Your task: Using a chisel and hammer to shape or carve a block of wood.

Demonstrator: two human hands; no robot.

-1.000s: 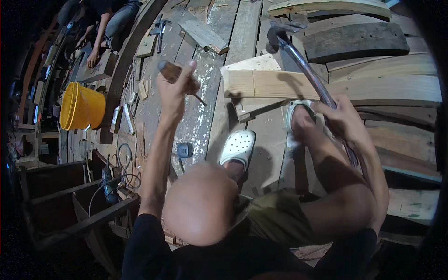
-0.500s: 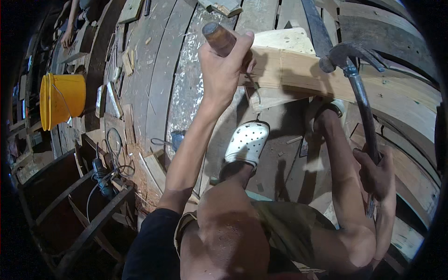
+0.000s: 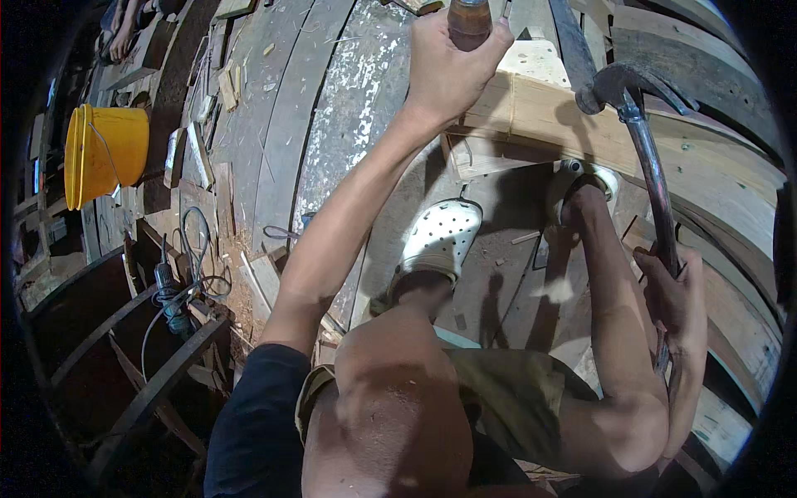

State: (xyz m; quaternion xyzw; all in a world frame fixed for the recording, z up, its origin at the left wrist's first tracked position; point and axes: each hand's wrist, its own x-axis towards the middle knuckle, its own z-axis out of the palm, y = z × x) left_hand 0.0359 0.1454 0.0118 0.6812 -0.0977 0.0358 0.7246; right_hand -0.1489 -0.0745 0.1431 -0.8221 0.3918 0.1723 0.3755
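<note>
My left hand (image 3: 451, 70) is closed around the round wooden handle of what looks like a chisel (image 3: 470, 23), at the top middle. Its lower end is hidden behind the hand. Just beneath lies a pale timber beam (image 3: 548, 116) with a line across it, running off to the right. At the right, my right hand (image 3: 677, 295) grips a metal claw hammer (image 3: 646, 153) low on its shaft. The hammer's head is up, over the beam in this view, and I cannot tell whether it touches. Beyond the beam sits a lighter wood piece (image 3: 535, 62) with small holes.
My feet wear white clogs (image 3: 444, 236) below the beam. To the left stand a yellow bucket (image 3: 112, 158) and a corded power tool (image 3: 172, 299) by dark curved frames. Wood scraps (image 3: 199, 158) litter the planks (image 3: 290, 108). Another person's hand (image 3: 122, 41) shows at top left.
My left hand has moved up and to the right in the picture with the chisel, farther along the beam. The hammer has shifted slightly right, still in my right hand.
</note>
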